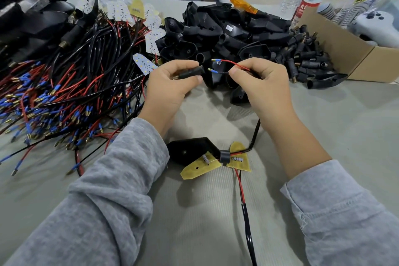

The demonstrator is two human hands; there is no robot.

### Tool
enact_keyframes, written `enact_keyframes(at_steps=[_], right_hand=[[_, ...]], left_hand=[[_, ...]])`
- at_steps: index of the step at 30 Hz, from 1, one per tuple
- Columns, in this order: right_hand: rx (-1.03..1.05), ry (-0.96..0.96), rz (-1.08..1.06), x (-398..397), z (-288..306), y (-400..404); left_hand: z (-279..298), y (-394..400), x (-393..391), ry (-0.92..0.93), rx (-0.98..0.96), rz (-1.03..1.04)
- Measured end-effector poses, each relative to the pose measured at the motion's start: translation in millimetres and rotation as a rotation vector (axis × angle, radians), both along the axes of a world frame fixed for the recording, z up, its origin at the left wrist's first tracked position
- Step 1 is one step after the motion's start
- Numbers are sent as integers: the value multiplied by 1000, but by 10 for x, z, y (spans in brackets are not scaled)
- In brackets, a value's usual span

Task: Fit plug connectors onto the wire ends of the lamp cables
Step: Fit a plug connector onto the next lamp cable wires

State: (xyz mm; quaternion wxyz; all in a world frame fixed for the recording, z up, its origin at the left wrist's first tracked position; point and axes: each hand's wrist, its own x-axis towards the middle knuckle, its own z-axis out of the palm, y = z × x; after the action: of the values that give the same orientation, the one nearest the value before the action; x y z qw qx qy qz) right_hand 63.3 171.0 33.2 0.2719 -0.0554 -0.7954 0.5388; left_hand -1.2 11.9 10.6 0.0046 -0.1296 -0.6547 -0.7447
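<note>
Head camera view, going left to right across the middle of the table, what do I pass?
Tangled red and black wires with blue-sleeved ends → left hand gripping a black plug connector → right hand pinching thin red and black wire ends → brown cardboard box.

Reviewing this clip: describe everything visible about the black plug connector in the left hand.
The plug connector is a short black cylinder, seemingly rubber or plastic, flaring wider at its right end. A brass-coloured threaded tip shows at its left end. It lies roughly level above the table, gripped by the left hand between thumb and fingers. Its flared mouth faces the two wire ends pinched by the right hand; they are near but not yet inserted.
</note>
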Motion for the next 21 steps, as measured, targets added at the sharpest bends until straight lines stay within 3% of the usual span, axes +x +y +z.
enact_keyframes(at_steps=[21], right_hand=[[16, -16, 5, -5, -12, -1]], left_hand=[[-8, 25, 23, 14, -37, -113]])
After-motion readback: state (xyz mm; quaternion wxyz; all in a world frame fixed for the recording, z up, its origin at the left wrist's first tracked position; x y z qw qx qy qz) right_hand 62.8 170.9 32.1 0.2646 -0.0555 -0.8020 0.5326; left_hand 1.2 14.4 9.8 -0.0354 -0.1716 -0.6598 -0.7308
